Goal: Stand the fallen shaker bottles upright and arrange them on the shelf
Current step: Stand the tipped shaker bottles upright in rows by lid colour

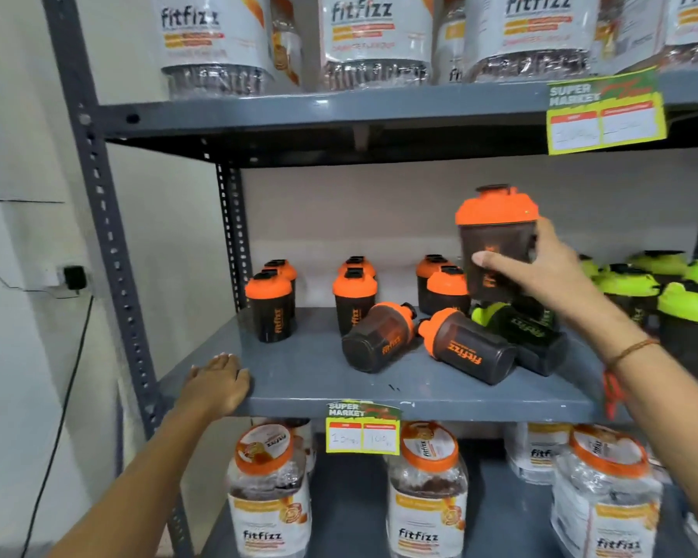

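Observation:
My right hand (540, 271) grips an orange-lidded dark shaker bottle (494, 239), held upright in the air above the middle shelf (299, 380). Below it, two orange-lidded shakers (379, 336) (466, 352) lie on their sides, and a green-lidded shaker (520, 332) lies behind them. Several orange-lidded shakers stand upright in pairs at the back: left (269, 306), middle (353, 300) and right (444, 285). My left hand (216, 380) rests flat on the shelf's front left corner, holding nothing.
Green-lidded shakers (661, 287) stand upright at the right end of the shelf. Large Fitfizz jars fill the shelf above (375, 38) and the shelf below (428, 489). A grey upright post (109, 243) stands left. Price tags (362, 428) hang from the shelf edges.

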`<state>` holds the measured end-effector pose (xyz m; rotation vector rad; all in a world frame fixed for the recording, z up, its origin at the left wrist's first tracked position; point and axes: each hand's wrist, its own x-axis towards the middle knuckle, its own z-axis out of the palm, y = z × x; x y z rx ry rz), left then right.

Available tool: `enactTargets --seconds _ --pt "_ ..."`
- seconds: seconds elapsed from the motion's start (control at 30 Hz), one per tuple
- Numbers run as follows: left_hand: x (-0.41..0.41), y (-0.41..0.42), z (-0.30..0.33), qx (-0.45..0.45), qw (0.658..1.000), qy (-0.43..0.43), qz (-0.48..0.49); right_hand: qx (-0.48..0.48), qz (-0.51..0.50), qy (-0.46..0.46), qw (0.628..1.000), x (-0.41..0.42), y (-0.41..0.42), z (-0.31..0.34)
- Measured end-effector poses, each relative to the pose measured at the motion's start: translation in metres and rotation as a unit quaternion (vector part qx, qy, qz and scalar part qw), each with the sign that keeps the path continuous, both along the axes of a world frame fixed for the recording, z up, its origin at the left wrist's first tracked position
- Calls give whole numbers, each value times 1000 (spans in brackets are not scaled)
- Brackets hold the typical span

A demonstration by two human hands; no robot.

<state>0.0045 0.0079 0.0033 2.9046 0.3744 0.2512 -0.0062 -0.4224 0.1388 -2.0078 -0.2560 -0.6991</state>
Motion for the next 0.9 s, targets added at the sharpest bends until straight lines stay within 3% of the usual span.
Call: enactTargets --seconds 0.1,0.2,0.3,0.47,0.7,0.9 --pt "-3 8 -5 3 1000 -13 5 105 155 3 982 7 76 -13" --pt "-4 6 -9 5 999 -44 11 95 227 11 969 20 153 -35" --pt "-3 9 -10 3 999 -50 2 34 241 20 970 36 218 -58" --pt "3 14 -14 8 998 -61 1 29 271 123 954 66 271 -96" --pt "4 16 -14 19 999 -47 -16 49 296 178 937 81 278 -112" --pt "6 18 -15 19 999 -47 -15 -34 255 161 953 68 274 -107"
